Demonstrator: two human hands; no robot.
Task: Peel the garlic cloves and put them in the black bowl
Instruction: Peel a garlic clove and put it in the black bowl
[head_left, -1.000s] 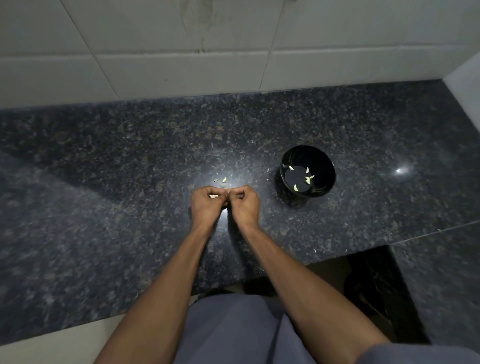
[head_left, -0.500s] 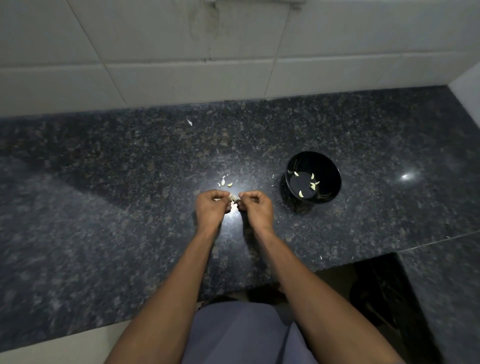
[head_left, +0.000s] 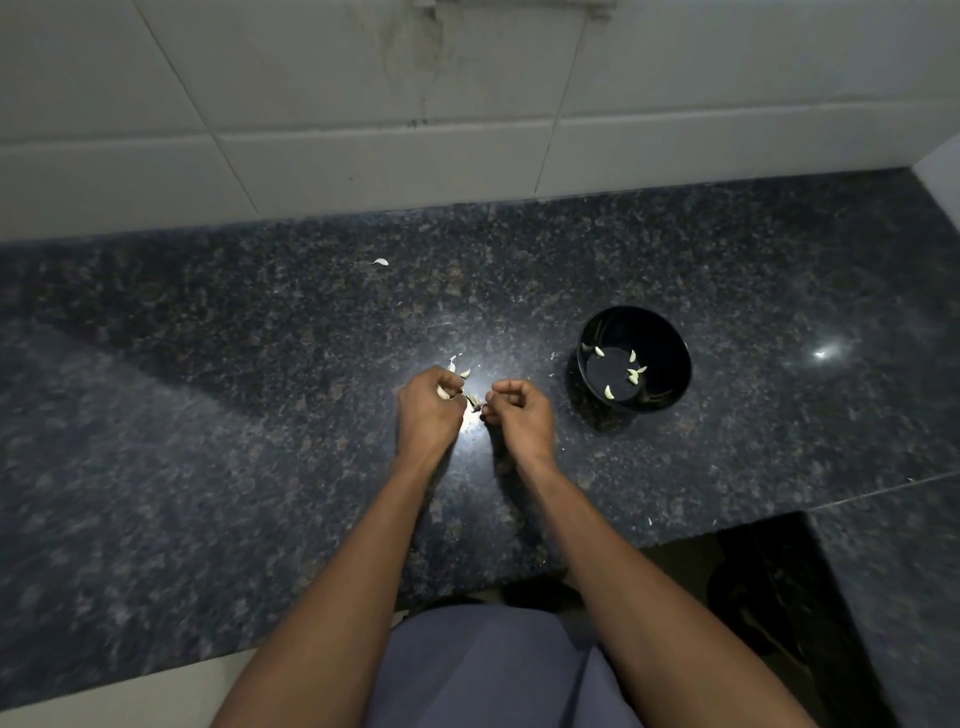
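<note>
Holding six peeled cloves (head_left: 609, 392), black bowl (head_left: 670, 332); left fingers (head_left: 453, 384) pinch garlic (head_left: 443, 392), right's (head_left: 493, 402) unclear

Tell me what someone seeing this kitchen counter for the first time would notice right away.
Two hands meet at the centre of the dark speckled counter: the left hand has its grip on a pale garlic clove, and the right hand is curled close beside it. To their right stands the black bowl with a few peeled cloves inside. One stray pale bit lies alone farther back, toward the tiled wall.
</note>
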